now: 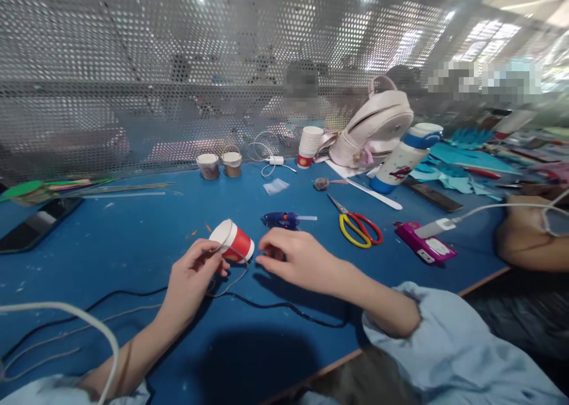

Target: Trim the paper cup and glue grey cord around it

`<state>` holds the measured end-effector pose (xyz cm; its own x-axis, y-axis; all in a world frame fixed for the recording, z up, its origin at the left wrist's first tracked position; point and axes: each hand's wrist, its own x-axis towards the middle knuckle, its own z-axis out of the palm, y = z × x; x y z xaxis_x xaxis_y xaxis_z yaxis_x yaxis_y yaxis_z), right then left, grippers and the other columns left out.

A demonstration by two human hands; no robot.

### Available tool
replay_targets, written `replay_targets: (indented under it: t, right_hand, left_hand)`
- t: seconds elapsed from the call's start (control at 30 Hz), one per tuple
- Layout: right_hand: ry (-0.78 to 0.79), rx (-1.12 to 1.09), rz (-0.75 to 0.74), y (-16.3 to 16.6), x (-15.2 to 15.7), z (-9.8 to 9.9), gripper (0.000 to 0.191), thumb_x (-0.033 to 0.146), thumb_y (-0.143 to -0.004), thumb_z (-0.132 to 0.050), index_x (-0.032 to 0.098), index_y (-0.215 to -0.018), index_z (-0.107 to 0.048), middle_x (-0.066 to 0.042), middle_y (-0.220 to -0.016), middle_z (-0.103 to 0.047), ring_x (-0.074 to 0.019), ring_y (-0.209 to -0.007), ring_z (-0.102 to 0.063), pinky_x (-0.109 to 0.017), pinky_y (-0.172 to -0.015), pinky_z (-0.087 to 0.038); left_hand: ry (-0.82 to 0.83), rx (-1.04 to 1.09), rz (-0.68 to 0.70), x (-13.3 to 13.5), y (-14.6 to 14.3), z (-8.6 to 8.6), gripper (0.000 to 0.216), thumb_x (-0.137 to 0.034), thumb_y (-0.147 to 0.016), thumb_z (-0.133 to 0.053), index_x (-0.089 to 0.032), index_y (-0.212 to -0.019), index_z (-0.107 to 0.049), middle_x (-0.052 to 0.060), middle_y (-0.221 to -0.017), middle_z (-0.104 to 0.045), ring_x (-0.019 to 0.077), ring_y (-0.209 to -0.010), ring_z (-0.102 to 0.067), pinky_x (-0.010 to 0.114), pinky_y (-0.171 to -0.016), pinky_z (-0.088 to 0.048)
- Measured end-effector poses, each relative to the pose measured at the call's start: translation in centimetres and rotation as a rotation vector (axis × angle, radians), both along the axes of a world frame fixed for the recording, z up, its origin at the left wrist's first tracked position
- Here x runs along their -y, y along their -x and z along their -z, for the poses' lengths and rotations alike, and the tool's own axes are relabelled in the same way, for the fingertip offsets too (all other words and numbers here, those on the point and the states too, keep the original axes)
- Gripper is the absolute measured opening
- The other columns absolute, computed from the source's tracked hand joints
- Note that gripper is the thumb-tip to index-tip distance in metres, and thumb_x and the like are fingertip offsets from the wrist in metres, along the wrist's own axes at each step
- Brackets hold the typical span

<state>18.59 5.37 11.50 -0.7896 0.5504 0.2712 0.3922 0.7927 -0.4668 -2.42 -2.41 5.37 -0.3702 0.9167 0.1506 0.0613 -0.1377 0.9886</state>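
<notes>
A red and white paper cup [239,243] lies tilted on its side above the blue table. My left hand [195,268] grips it near the rim, with a thin grey cord [237,279] running from those fingers across the cup and down to the table. Just right of the cup's base is my right hand [293,257], its fingers bent and slightly apart, with nothing visible in them. Behind that hand lies a dark blue glue gun [281,219] with a clear glue stick in its back end. Scissors [355,224] with yellow and red handles rest farther right.
Two small covered cups [220,165], a white cable [275,160] and a cup stack [310,147] stand along the mesh screen. A backpack [373,126], a bottle [404,159] and a pink power bank [424,245] are right, near another person's arm [528,239]. A phone [38,224] lies left.
</notes>
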Motion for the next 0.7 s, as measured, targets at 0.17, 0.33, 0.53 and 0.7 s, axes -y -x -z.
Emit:
replay_targets:
  t: [0.17,0.33,0.53,0.7]
  right_hand:
    - [-0.201,-0.09,-0.021,4.5,-0.5,2.0,0.014,0.028,-0.09,-0.061,0.015,-0.085,-0.063,-0.007,-0.083,-0.064,-0.017,-0.076,-0.058,-0.028,-0.07,-0.043]
    - [0.161,-0.283,0.025,4.7,-0.3,2.2,0.013,0.015,-0.083,-0.061,0.017,-0.07,-0.058,-0.001,-0.074,-0.06,-0.0103,-0.064,-0.053,-0.022,-0.061,-0.041]
    - [1.011,-0.37,0.067,4.9,0.4,1.8,0.01,0.013,-0.076,-0.058,0.019,-0.078,-0.051,0.008,-0.059,-0.055,-0.0061,-0.043,-0.046,-0.018,-0.043,-0.035]
    - [0.633,-0.423,0.054,4.7,0.6,2.5,0.006,0.019,-0.081,-0.061,0.017,-0.078,-0.056,0.006,-0.063,-0.052,-0.0074,-0.056,-0.046,-0.02,-0.052,-0.037]
  left_hand:
    - [-0.007,-0.073,0.028,0.3,-0.4,-0.6,0.019,-0.035,-0.077,-0.069,-0.018,-0.084,-0.065,-0.001,-0.072,-0.065,0.0131,-0.055,-0.064,0.026,-0.057,-0.053]
    - [0.01,-0.112,0.039,0.5,-0.6,-1.1,0.018,-0.035,-0.08,-0.067,-0.018,-0.085,-0.068,0.0,-0.075,-0.064,0.0129,-0.056,-0.064,0.026,-0.058,-0.053]
    - [-0.006,-0.14,0.051,0.5,-0.7,-1.1,0.017,-0.035,-0.08,-0.065,-0.018,-0.082,-0.069,0.0,-0.076,-0.062,0.0124,-0.058,-0.063,0.025,-0.058,-0.053]
    - [-0.015,-0.139,0.046,0.5,-0.8,-1.3,0.015,-0.033,-0.079,-0.066,-0.019,-0.081,-0.07,0.0,-0.077,-0.061,0.012,-0.057,-0.063,0.024,-0.057,-0.053]
